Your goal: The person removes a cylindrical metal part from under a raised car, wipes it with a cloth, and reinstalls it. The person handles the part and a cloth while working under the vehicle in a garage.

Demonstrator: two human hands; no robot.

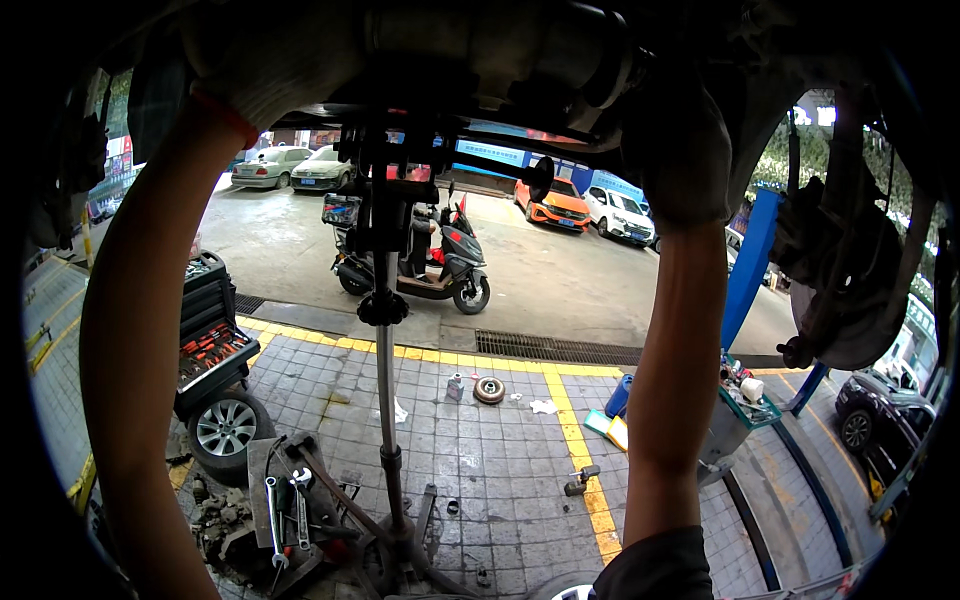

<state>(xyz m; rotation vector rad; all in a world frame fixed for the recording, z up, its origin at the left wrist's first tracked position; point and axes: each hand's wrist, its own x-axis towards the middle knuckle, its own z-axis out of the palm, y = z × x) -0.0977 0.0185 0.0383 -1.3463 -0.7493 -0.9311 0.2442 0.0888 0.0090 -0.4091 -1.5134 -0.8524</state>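
Both my arms reach up to the dark underside of a raised vehicle. My left hand [275, 75], in a pale work glove with a red cuff, is against the left end of a large dark cylindrical part [480, 45]. To the right of that part is my right hand [688, 165], gloved too and deep in shadow. Neither hand's fingers show, so any grip is hidden. Between my arms a tall jack [388, 340] stands upright on the floor, its dark head [395, 175] just under the vehicle's parts.
An open tool chest [215, 350] and a wheel [230, 432] stand left, with wrenches [302, 500] on a tray near the jack. A brake disc and hub [850, 270] hang right, beside a blue lift post [752, 265]. Beyond are a scooter [445, 255] and parked cars.
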